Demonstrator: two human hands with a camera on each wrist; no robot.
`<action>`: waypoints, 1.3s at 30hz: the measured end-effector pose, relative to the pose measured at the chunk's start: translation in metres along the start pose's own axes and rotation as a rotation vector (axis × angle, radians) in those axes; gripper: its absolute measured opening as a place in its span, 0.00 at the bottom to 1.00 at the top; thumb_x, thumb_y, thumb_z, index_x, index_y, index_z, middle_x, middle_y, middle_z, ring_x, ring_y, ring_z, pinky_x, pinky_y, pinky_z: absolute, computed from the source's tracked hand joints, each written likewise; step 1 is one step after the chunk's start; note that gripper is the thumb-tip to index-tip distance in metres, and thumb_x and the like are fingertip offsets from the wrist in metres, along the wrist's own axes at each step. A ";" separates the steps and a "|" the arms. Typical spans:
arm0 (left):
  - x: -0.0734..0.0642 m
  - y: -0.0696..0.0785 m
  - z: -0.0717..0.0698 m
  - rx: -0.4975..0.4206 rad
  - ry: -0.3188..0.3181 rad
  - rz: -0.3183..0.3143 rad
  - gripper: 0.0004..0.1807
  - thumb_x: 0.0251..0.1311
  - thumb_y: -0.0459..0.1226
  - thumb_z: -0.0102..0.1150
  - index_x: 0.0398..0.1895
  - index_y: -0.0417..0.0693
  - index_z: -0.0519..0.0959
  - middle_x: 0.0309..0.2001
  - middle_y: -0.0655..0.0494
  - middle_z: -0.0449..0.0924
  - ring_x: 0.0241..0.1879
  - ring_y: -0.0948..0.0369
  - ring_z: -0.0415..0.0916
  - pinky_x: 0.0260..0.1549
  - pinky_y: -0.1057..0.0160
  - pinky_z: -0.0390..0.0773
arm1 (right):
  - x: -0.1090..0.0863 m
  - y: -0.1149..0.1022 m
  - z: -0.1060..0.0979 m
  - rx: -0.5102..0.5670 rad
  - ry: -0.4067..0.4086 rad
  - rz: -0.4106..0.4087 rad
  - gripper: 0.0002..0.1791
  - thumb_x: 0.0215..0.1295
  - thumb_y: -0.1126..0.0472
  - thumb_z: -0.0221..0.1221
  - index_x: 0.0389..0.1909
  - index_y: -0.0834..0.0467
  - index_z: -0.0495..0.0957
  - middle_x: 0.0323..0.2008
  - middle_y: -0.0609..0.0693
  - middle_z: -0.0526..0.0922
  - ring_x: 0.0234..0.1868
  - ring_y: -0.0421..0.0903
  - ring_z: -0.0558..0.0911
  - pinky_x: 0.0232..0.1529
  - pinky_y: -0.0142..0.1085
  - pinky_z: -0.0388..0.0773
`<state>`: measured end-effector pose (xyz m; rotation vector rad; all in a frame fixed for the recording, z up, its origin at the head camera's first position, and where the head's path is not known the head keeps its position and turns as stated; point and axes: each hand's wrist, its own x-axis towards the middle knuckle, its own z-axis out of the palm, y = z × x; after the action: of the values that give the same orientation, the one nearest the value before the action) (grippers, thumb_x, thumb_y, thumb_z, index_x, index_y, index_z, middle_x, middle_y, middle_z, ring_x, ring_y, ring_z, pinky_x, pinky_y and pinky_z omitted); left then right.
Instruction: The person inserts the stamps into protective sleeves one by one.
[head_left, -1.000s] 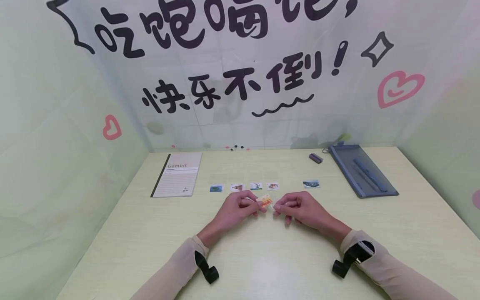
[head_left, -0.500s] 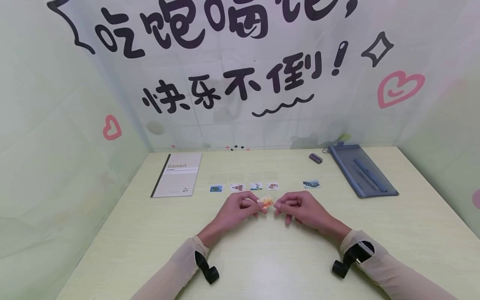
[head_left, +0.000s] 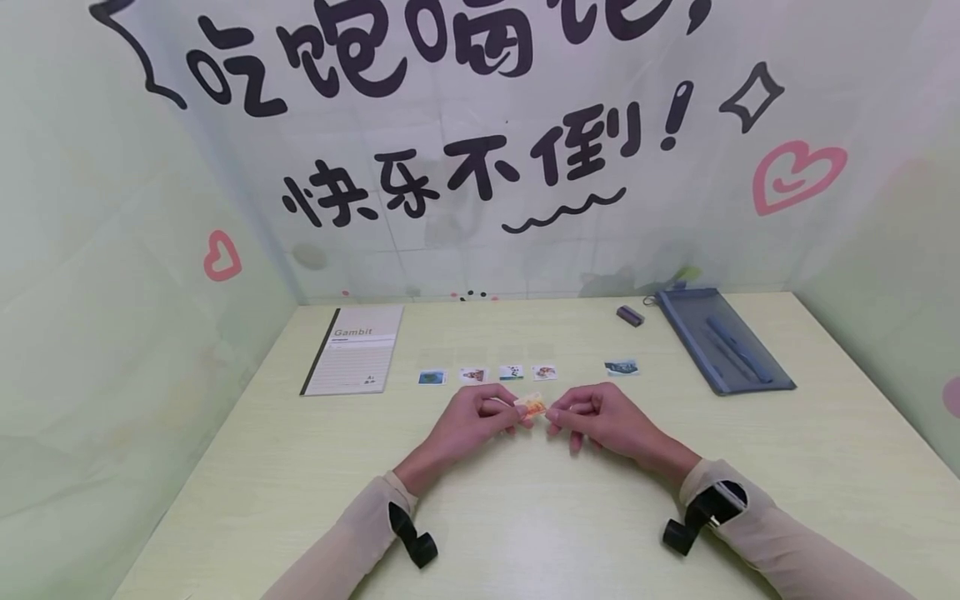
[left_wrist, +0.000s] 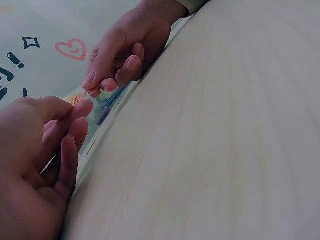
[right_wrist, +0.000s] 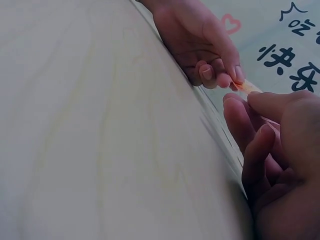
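Note:
Held up over the table between both hands is a small orange-and-white picture stamp (head_left: pixel 534 405). My left hand (head_left: pixel 480 418) pinches its left edge between thumb and index finger. From the other side my right hand (head_left: pixel 609 418) pinches the stamp's right edge with thumb and index fingertip. In the right wrist view the orange stamp (right_wrist: pixel 244 87) bridges the two pairs of fingertips, and the right thumb (right_wrist: pixel 270 104) covers its near end. The left wrist view shows only a sliver of the stamp (left_wrist: pixel 75 99) behind the left thumb. The other fingers of both hands are loosely bent.
Beyond the hands lie several small picture stamps in a row, one with a panda-like print (head_left: pixel 512 372). A bluish stamp (head_left: pixel 622 367) lies apart to their right. A notebook (head_left: pixel 356 350) is at the back left. A dark small block (head_left: pixel 630 316) and blue mesh pouch (head_left: pixel 720 342) with pens sit back right.
The stamp has shifted slightly right and turned flatter, its right edge now at the right fingertips. Both hands have stayed nearly in place.

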<state>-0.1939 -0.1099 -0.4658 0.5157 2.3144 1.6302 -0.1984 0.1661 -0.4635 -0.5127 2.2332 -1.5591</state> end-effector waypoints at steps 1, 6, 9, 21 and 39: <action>0.000 0.000 0.000 -0.002 -0.001 0.000 0.10 0.74 0.48 0.68 0.44 0.54 0.86 0.39 0.62 0.95 0.39 0.62 0.83 0.39 0.69 0.72 | 0.000 0.000 0.000 0.001 0.003 -0.002 0.16 0.76 0.46 0.67 0.48 0.55 0.89 0.38 0.55 0.94 0.24 0.46 0.84 0.18 0.30 0.64; -0.001 0.001 0.000 -0.010 -0.009 0.002 0.09 0.74 0.47 0.68 0.44 0.53 0.87 0.39 0.60 0.95 0.39 0.62 0.83 0.39 0.69 0.73 | 0.001 0.002 0.000 0.008 0.013 -0.001 0.17 0.77 0.45 0.66 0.50 0.55 0.88 0.39 0.54 0.94 0.25 0.48 0.85 0.18 0.31 0.64; -0.001 0.001 -0.001 -0.012 -0.015 0.006 0.08 0.74 0.47 0.68 0.45 0.53 0.88 0.39 0.60 0.95 0.40 0.63 0.85 0.41 0.69 0.73 | 0.001 0.002 -0.001 0.009 0.007 -0.001 0.16 0.77 0.46 0.66 0.50 0.55 0.88 0.39 0.54 0.94 0.25 0.47 0.84 0.18 0.31 0.63; 0.001 0.001 -0.001 0.031 -0.040 0.011 0.08 0.72 0.49 0.70 0.43 0.58 0.91 0.37 0.63 0.95 0.41 0.64 0.84 0.42 0.68 0.75 | 0.000 0.002 -0.001 0.034 0.001 -0.023 0.16 0.79 0.47 0.65 0.50 0.55 0.87 0.39 0.56 0.93 0.25 0.46 0.84 0.18 0.31 0.65; 0.001 -0.002 0.001 -0.015 -0.050 0.040 0.10 0.78 0.49 0.63 0.47 0.57 0.88 0.41 0.61 0.95 0.41 0.63 0.83 0.43 0.67 0.78 | -0.001 -0.002 0.002 0.058 0.006 -0.009 0.17 0.79 0.48 0.65 0.54 0.58 0.85 0.41 0.55 0.94 0.26 0.47 0.86 0.21 0.29 0.67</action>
<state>-0.1949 -0.1091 -0.4681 0.5960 2.2681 1.6322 -0.1961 0.1641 -0.4625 -0.5027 2.1862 -1.6262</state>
